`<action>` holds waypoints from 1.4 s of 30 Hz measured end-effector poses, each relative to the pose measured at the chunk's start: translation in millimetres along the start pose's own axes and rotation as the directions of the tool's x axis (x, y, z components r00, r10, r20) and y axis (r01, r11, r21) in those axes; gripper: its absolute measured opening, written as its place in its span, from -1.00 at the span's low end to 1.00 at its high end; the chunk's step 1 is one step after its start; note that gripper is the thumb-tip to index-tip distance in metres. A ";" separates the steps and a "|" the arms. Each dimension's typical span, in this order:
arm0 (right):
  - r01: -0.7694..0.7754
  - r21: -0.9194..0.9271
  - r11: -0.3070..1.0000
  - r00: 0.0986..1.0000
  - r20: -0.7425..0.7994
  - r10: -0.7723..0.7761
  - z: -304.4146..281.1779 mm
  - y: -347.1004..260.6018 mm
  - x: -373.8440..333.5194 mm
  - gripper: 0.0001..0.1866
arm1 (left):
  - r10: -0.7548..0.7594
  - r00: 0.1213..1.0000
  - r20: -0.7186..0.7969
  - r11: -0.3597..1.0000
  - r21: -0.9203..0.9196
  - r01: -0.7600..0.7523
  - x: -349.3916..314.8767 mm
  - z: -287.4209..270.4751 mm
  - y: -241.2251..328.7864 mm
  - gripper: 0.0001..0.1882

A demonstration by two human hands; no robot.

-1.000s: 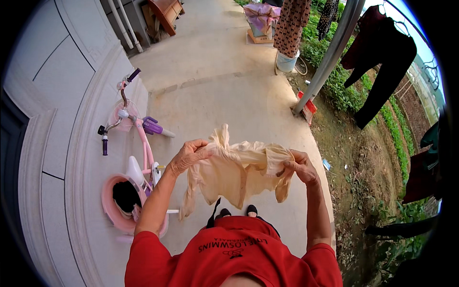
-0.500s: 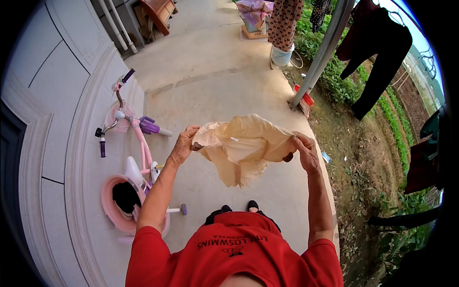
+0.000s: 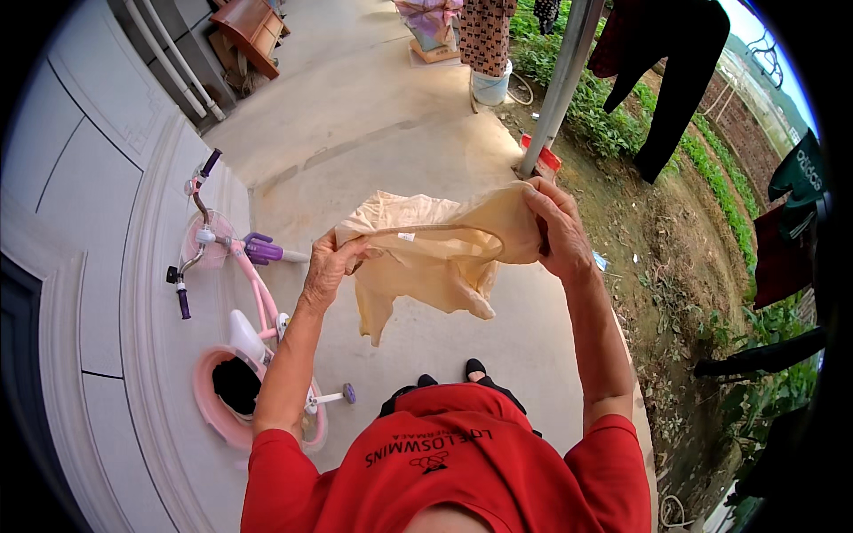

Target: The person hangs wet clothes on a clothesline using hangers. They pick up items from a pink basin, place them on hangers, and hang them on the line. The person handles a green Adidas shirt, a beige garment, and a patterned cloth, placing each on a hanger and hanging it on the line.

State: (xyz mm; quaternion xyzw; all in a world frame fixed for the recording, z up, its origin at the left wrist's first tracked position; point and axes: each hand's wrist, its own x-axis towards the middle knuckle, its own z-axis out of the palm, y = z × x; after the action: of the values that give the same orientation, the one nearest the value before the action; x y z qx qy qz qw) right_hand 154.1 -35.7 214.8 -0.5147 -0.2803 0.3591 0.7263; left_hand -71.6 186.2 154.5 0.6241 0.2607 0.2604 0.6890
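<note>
A thin cream garment with a small white tag inside its edge hangs stretched between my two hands, above the concrete floor. My left hand is closed on its left end, fingers pinching the cloth. At the other end, slightly higher, my right hand grips the edge between thumb and fingers. The cloth sags in folds between them, with its lower parts hanging loose. Whether it is shorts or a top I cannot tell.
At left, a pink child's bicycle stands near the wall, beside a pink tub with dark cloth inside. A metal post rises at right, near hanging dark trousers. A white bucket and a red dustpan lie farther off.
My right hand has risen, lifting its end of the garment. My left hand has turned inward over the cloth. The upper edge now stretches tauter, and the loose folds hang differently.
</note>
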 end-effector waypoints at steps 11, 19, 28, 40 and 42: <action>0.030 -0.257 0.966 0.999 0.019 -0.026 -10.4 8.6 -23.8 -0.82 | 0.054 0.998 0.042 0.995 0.088 -0.057 -6.4 38.8 41.7 -0.77; -0.060 -0.024 0.998 0.994 -0.098 0.058 -17.5 4.9 -37.9 -0.80 | 0.015 0.996 0.085 0.979 0.202 -0.032 16.2 30.9 -24.8 -0.77; -0.058 -0.001 0.998 0.990 -0.132 0.057 -100.3 -2.6 -63.1 -0.77 | -0.154 0.842 0.517 0.934 -0.202 0.295 13.9 133.9 -11.7 -0.58; -0.156 -0.340 0.927 0.986 -0.105 0.127 -260.4 -11.0 -120.9 -0.76 | -0.089 0.839 0.537 0.877 0.442 -0.190 42.6 297.2 -68.0 -0.80; -0.117 -0.131 0.984 0.974 -0.209 0.088 -279.8 -14.2 -134.7 -0.78 | -0.003 0.896 0.444 0.986 0.152 -0.072 49.7 319.7 -80.5 -0.81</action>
State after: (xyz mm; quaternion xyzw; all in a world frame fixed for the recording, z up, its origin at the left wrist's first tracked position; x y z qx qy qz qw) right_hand 295.9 -300.7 135.6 -0.6130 -0.2030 0.3210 0.6928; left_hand 186.1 -18.3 99.7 0.7262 0.1067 0.1012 0.6716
